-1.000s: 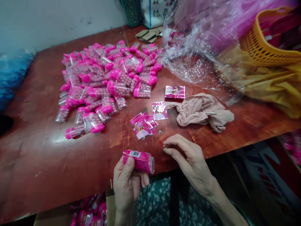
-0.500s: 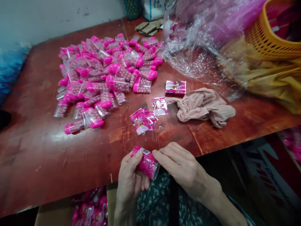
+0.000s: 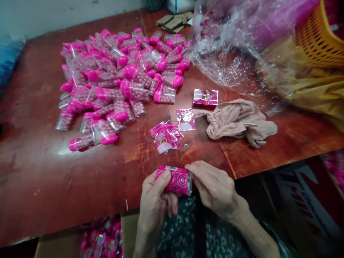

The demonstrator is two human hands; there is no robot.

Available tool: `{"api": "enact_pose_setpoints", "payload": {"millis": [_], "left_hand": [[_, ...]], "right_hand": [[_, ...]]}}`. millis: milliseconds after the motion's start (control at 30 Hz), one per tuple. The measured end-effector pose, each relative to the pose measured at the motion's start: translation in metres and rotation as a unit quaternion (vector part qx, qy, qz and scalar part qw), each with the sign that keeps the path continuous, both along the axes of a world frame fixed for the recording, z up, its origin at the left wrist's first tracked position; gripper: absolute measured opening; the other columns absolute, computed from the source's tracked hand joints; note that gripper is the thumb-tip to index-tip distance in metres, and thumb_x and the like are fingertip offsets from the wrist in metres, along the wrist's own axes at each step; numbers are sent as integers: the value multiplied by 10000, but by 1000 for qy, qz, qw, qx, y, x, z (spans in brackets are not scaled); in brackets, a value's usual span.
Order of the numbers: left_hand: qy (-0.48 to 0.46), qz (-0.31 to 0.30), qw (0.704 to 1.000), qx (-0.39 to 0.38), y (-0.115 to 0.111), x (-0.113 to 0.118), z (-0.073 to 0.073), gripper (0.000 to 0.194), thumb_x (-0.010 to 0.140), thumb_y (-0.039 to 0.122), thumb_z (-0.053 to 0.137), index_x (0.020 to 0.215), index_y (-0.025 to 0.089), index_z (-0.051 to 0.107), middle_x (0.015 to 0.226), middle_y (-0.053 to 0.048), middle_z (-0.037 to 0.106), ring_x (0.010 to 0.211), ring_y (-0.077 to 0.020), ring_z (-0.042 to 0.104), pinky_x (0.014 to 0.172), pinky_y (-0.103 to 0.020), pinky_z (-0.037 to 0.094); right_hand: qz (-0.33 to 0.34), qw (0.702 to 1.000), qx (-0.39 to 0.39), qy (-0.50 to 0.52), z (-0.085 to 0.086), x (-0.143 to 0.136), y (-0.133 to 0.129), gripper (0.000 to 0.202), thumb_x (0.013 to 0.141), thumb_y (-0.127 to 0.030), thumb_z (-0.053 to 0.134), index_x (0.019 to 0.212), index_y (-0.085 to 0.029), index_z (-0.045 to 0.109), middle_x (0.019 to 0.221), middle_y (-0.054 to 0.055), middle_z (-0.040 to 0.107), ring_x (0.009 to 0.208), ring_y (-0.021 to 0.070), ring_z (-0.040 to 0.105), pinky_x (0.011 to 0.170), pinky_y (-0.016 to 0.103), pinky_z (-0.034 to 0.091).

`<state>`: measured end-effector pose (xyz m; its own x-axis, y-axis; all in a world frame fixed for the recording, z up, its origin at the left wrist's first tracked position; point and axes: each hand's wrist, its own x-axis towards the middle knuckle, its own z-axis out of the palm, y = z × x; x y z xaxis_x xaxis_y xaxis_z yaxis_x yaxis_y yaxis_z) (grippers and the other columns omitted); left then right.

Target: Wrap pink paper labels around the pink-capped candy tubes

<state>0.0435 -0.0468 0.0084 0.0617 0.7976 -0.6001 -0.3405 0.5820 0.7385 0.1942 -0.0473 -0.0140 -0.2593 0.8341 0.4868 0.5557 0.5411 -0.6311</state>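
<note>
My left hand is closed around a small candy bottle wrapped in a shiny pink printed sleeve, with its clear end poking out on the right. My left thumb presses on the sleeve's face. The fingers of my right hand are pinched together at the upper right corner of the bottle, where sleeve and clear plastic meet. Just beyond my hands, loose pink printed labels lie on the table, one more label beside them. Behind these sits a stack of pink labels.
A heap of pink-capped candy bottles spreads over the wooden table. A crumpled beige cloth, clear plastic wrap and a yellow basket are to the right. Below the table edge, a carton stands near pink packages.
Both hands have shifted slightly right in view with the bottle, which has turned closer to level. The head view has moved a little. The things on the table lie as before.
</note>
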Motion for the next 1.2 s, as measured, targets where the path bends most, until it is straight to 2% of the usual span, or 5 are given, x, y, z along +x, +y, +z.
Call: {"api": "enact_pose_setpoints", "payload": {"millis": [233,433,567,900,1200], "left_hand": [[-15,43,999,-25,-3,-3,-1,268,738,336,612,559,152,533,316,37,480,199,-83,411,214,-134,264],[0,47,998,-47,1,2,8,276,745,323,602,541,153,528,313,37,473,213,-67,403,235,-123,257],[13,22,998,-55,1,0,9,293,750,328,592,522,152,535,313,31,471,215,-65,398,239,-129,254],[-21,-41,997,-62,4,-7,6,328,748,366,587,497,164,522,323,45,463,229,-63,385,236,-143,251],[-32,-12,998,-60,5,-6,4,286,768,305,575,522,169,526,338,47,487,223,-67,406,229,-140,233]], "right_hand": [[-188,966,-126,125,0,15,7,235,856,-104,505,1054,-200,585,751,5,688,600,131,661,606,255,565],[50,977,-143,150,14,17,7,290,854,-51,514,1102,-181,591,912,51,654,829,148,623,681,262,537],[109,987,-107,51,20,16,6,263,903,-83,439,1128,-145,561,919,78,633,856,168,577,741,323,508],[86,993,24,-78,24,6,6,237,900,-95,412,1028,-87,612,814,80,665,744,190,592,821,421,470],[71,996,4,-54,12,-1,-5,275,856,-33,401,1083,-21,556,868,118,661,826,208,616,914,396,470]]}}
